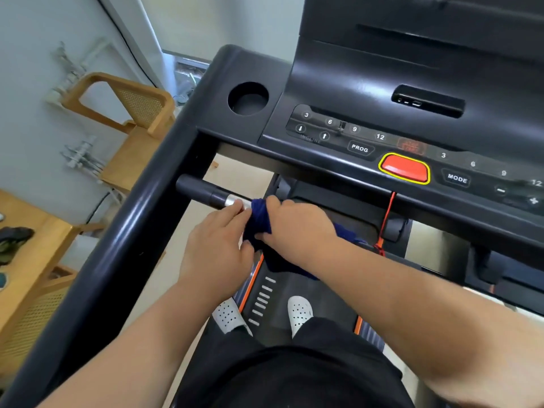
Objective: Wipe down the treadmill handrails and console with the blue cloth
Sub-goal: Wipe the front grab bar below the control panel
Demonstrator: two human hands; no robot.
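Hands at centre: right hand (294,222) fingers clamp blue cloth (260,216) round short handrail (200,191); left hand (215,248) touches it, grip unclear; console (368,142) seemingly unwiped.

Bare forearms, black shorts (294,375) — white perforated clogs (298,312).

Bright, soft, even light; mild wide-angle warp.
Pale streaks of glare run along the glossy black side rail (123,245) and the console (338,83); shadows are faint. Straight edges bow toward the borders. The chair (141,106) and wall pipes (82,156) at left look soft, and the buttons (533,200) at far right smear.
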